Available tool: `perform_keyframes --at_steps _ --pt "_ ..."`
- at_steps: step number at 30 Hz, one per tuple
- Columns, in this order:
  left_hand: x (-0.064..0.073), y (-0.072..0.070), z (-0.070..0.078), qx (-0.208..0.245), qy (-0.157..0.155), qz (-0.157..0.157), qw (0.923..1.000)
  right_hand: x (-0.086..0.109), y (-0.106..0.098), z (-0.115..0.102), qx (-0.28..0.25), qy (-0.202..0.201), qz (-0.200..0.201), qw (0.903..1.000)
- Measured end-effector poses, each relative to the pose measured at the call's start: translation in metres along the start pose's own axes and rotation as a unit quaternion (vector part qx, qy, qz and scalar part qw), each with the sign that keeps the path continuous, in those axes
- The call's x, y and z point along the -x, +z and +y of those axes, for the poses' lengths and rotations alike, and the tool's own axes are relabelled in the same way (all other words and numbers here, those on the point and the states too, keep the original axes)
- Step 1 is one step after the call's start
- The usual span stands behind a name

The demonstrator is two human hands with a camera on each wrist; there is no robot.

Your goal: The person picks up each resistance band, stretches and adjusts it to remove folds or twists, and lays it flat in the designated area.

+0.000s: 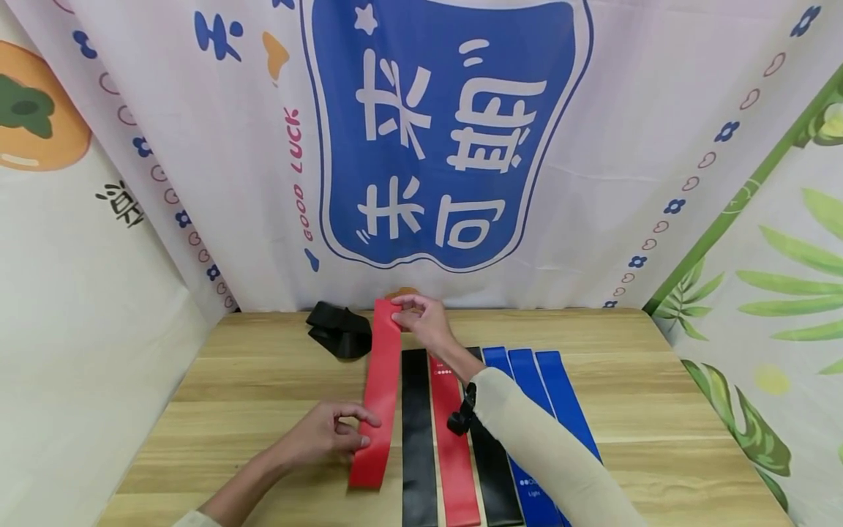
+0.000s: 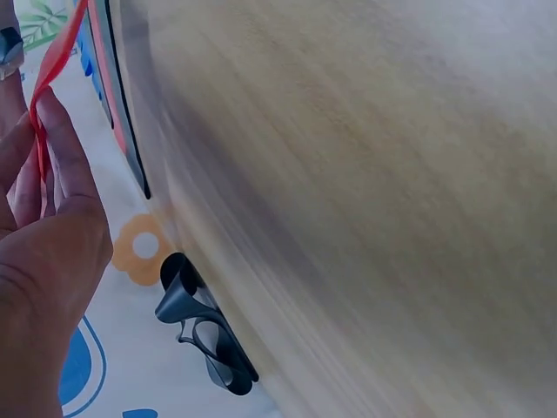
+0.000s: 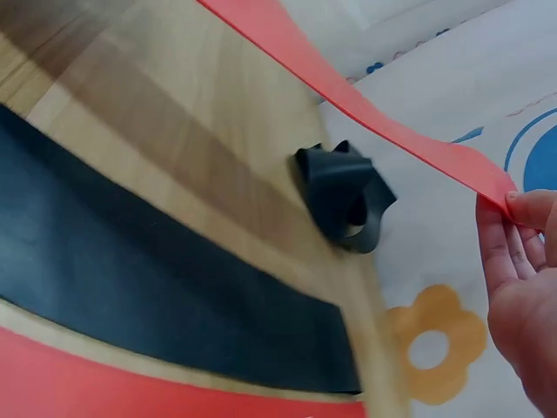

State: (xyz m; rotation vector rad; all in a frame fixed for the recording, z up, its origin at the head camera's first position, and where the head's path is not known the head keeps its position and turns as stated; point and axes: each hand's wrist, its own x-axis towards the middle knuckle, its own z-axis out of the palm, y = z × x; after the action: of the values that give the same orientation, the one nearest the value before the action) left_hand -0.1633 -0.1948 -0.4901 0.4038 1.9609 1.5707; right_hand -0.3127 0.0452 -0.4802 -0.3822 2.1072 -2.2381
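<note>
A red resistance band (image 1: 380, 380) stretches lengthwise between my two hands, lifted off the wooden table. My right hand (image 1: 424, 322) pinches its far end between thumb and fingers, as the right wrist view also shows. Lower down, my left hand (image 1: 329, 432) pinches the band's left edge near its close end; the left wrist view has the red strip between thumb and fingers. Just right of it a black band (image 1: 418, 439) lies flat on the table. A crumpled black band (image 1: 339, 331) sits near the far table edge, left of the red one.
Right of the black band lie another red band (image 1: 456, 446), a second black band (image 1: 497, 461) and several blue bands (image 1: 552, 373), side by side, partly under my right forearm. The wooden table (image 1: 658, 410) meets a printed cloth (image 1: 593, 219) at its far edge.
</note>
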Motion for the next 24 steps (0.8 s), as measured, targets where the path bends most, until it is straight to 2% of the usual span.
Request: perform_keyframes --at_steps 9,15,24 --pt "0.001 0.003 -0.009 0.035 -0.035 -0.028 0.9984 0.003 0.001 0.027 0.020 0.019 -0.011 0.9996" --pt "0.000 0.005 -0.016 0.058 -0.062 -0.039 0.9956 0.005 0.002 0.041 0.051 0.046 -0.039 0.9969" --pt "0.003 0.008 -0.022 0.086 -0.064 -0.080 0.9910 0.006 0.001 0.052 0.114 0.049 -0.066 0.9901"
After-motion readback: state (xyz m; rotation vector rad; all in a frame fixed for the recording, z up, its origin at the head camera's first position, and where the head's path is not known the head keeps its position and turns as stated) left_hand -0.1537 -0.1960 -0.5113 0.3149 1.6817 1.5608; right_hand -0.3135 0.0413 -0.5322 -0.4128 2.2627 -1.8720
